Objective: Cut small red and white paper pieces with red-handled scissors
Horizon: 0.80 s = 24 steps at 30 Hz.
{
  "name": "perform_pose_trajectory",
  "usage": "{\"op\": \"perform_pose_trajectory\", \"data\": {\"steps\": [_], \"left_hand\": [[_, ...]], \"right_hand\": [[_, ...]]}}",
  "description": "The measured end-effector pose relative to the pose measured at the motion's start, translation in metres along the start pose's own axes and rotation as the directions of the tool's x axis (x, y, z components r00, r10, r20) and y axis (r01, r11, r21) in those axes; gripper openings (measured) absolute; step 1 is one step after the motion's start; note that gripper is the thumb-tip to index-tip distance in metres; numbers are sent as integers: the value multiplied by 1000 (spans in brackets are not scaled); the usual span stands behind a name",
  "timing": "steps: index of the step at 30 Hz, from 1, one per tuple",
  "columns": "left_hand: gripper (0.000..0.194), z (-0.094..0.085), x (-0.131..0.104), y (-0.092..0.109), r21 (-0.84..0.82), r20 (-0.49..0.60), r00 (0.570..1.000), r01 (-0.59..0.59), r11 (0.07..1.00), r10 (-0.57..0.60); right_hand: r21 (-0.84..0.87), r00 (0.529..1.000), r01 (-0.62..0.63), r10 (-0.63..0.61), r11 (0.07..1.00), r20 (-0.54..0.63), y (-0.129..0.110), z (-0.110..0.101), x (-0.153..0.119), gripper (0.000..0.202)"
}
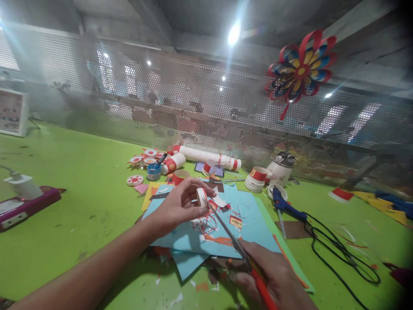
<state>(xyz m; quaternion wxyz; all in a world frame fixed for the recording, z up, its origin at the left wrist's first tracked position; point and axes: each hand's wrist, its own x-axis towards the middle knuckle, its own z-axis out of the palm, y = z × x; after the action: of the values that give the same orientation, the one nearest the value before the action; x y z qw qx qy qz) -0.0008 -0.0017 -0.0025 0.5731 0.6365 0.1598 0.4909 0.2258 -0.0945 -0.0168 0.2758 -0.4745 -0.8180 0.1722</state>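
Observation:
My left hand is closed on a small white paper ring with a red edge, above the blue paper sheets. My right hand is wrapped round the handles of red-handled scissors. The scissor blades point up and left, with their tips at the ring's lower right edge. Below the hands lie thin red and white paper curls and orange scraps. A small yellow and red printed piece lies to their right.
Behind stand a long white tube, a blue jar and a white cup with a red band. A blue glue gun with a looping black cable is at right. A purple power strip sits at left.

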Motion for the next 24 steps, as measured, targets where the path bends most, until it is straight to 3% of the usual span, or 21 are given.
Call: {"op": "perform_pose_trajectory", "data": {"steps": [14,20,24], "left_hand": [[33,4,-1,1,36,-69,998,15,999,-12],[37,0,1,-2,-41,-49,998,23,999,-26],[35,-4,0,-2,-19,-61,994,89,996,-90]], "right_hand": [[-40,994,92,-94,995,-62,8,11,-2,27],[-70,998,6,-11,998,-69,6,6,-2,22],[78,1000,-24,25,997,-1,-1,3,3,26]]}}
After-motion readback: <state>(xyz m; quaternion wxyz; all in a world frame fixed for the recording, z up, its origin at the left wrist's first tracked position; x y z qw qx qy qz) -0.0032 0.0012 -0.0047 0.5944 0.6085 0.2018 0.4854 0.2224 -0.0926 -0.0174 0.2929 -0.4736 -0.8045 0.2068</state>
